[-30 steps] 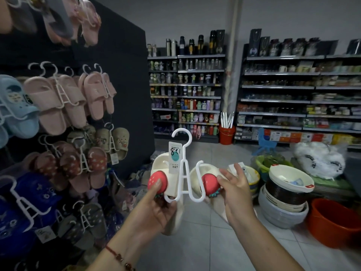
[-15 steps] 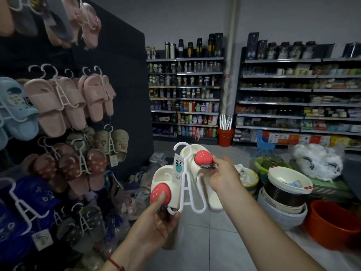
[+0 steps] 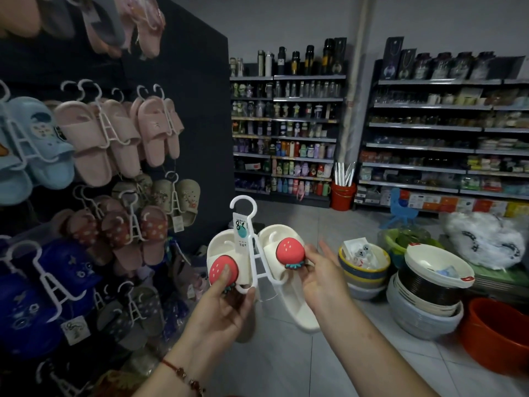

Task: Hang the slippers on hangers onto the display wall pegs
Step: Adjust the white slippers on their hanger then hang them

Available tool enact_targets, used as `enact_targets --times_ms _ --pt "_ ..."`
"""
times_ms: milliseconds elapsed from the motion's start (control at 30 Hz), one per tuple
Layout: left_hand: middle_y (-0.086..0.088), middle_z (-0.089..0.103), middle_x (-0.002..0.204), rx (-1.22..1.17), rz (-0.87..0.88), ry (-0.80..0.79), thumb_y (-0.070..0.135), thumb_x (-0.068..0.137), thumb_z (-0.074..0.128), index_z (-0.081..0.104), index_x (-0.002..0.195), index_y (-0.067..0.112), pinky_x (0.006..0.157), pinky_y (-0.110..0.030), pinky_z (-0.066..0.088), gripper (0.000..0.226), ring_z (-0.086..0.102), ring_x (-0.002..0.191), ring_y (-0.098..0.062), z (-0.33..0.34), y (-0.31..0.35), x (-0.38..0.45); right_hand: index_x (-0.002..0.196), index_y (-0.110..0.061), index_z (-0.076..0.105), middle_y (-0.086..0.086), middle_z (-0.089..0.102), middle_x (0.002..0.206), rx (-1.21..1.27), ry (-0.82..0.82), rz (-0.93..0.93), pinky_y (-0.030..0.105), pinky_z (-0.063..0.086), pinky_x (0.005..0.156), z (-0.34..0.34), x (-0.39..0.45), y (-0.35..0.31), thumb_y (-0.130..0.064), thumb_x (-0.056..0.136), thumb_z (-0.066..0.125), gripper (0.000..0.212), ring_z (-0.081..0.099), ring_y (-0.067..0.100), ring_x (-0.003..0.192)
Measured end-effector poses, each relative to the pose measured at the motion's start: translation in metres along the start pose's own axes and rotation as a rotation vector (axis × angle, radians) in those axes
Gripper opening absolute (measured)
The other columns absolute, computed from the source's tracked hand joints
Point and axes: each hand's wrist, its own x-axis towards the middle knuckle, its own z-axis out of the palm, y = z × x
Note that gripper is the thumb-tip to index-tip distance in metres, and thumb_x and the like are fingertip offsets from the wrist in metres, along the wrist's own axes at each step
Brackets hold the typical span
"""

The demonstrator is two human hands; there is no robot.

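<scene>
The left hand [image 3: 226,308] grips the hanger [image 3: 259,267] and left slipper [image 3: 226,265]. The right hand [image 3: 320,276] pinches the right slipper [image 3: 286,253]. Risk: the right slipper may slip off the hanger if released before seating. The wall [image 3: 200,81] lies left of both hands.

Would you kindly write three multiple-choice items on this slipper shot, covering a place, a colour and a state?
1. Where is the dark display wall relative to the person?
A. left
B. right
C. behind

2. What colour are the strawberry charms on the cream slippers?
A. blue
B. red
C. green

3. What is the state of the white plastic hanger?
A. hooked on a peg
B. lying on the floor
C. held in the air

Answers:
1 A, the wall of hung slippers fills the left side.
2 B, both charms are red.
3 C, the left hand and right hand hold it, its hook free.
</scene>
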Motion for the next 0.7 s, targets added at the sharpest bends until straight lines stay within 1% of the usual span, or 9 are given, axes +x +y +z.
enact_targets --times_ms 33,100,200,300,367,433,500,600,700 --pt "-0.019 0.071 0.120 0.009 0.002 0.004 0.025 0.069 0.079 0.064 0.126 -0.002 0.070 -0.036 0.062 0.065 0.068 0.107 -0.030 0.001 0.000 0.002 0.148 -0.014 0.043 0.012 0.062 0.114 -0.002 -0.001 -0.009 0.029 0.059 0.072 -0.004 0.001 0.000 0.009 0.095 0.056 0.060 0.066 0.023 0.099" --pt "-0.018 0.069 0.125 0.025 0.012 0.005 0.025 0.067 0.080 0.062 0.129 -0.002 0.067 -0.033 0.063 0.070 0.068 0.100 -0.029 0.005 -0.003 0.006 0.143 -0.017 0.048 0.014 0.061 0.124 -0.036 -0.002 -0.044 0.027 0.060 0.062 -0.011 0.000 -0.002 0.004 0.096 0.057 0.052 0.067 0.023 0.093" --pt "-0.017 0.067 0.122 0.040 0.004 -0.030 0.026 0.070 0.078 0.061 0.131 -0.003 0.063 -0.030 0.063 0.070 0.065 0.091 -0.025 0.013 -0.012 0.010 0.134 -0.024 0.052 0.005 0.062 0.124 -0.273 -0.040 -0.124 0.031 0.059 0.065 -0.028 -0.003 -0.008 -0.008 0.099 0.058 0.039 0.070 0.023 0.094" --pt "-0.017 0.067 0.122 0.095 0.002 -0.086 0.027 0.078 0.071 0.063 0.129 -0.002 0.066 -0.028 0.061 0.059 0.065 0.091 -0.023 0.019 -0.024 0.010 0.125 -0.033 0.049 -0.002 0.063 0.118 -0.655 -0.101 -0.213 0.032 0.059 0.065 -0.050 -0.008 -0.016 -0.026 0.101 0.057 0.026 0.071 0.022 0.086" --pt "-0.015 0.070 0.116 0.138 0.019 -0.108 0.027 0.080 0.068 0.066 0.123 0.001 0.071 -0.027 0.060 0.051 0.067 0.090 -0.021 0.022 -0.033 0.010 0.118 -0.038 0.054 -0.004 0.062 0.123 -1.041 -0.133 -0.366 0.032 0.055 0.076 -0.064 -0.005 -0.025 -0.043 0.097 0.056 0.021 0.067 0.016 0.097" --pt "-0.013 0.072 0.114 0.160 0.033 -0.114 0.027 0.081 0.066 0.069 0.117 0.004 0.074 -0.028 0.059 0.042 0.068 0.092 -0.021 0.025 -0.044 0.011 0.126 -0.033 0.057 -0.007 0.055 0.126 -1.333 -0.165 -0.470 0.028 0.043 0.084 -0.073 0.000 -0.035 -0.047 0.098 0.053 0.031 0.056 0.010 0.106" --pt "-0.013 0.071 0.117 0.154 0.049 -0.104 0.026 0.081 0.066 0.069 0.116 0.005 0.076 -0.028 0.059 0.040 0.068 0.094 -0.021 0.028 -0.053 0.013 0.135 -0.027 0.054 -0.003 0.049 0.129 -1.473 -0.167 -0.534 0.028 0.037 0.090 -0.074 0.000 -0.048 -0.048 0.098 0.051 0.043 0.050 0.014 0.113" --pt "-0.013 0.070 0.117 0.154 0.064 -0.090 0.026 0.080 0.067 0.067 0.122 0.002 0.077 -0.028 0.059 0.048 0.066 0.094 -0.021 0.032 -0.066 0.015 0.137 -0.026 0.054 0.000 0.048 0.125 -1.641 -0.169 -0.693 0.029 0.031 0.094 -0.061 0.000 -0.069 -0.053 0.098 0.047 0.049 0.044 0.021 0.121" --pt "-0.012 0.072 0.113 0.164 0.083 -0.091 0.023 0.081 0.067 0.067 0.120 0.002 0.073 -0.029 0.061 0.044 0.066 0.099 -0.022 0.037 -0.078 0.014 0.131 -0.027 0.060 -0.005 0.052 0.118 -1.527 -0.296 -0.634 0.033 0.040 0.094 -0.038 0.008 -0.082 -0.054 0.097 0.048 0.046 0.052 0.018 0.115"
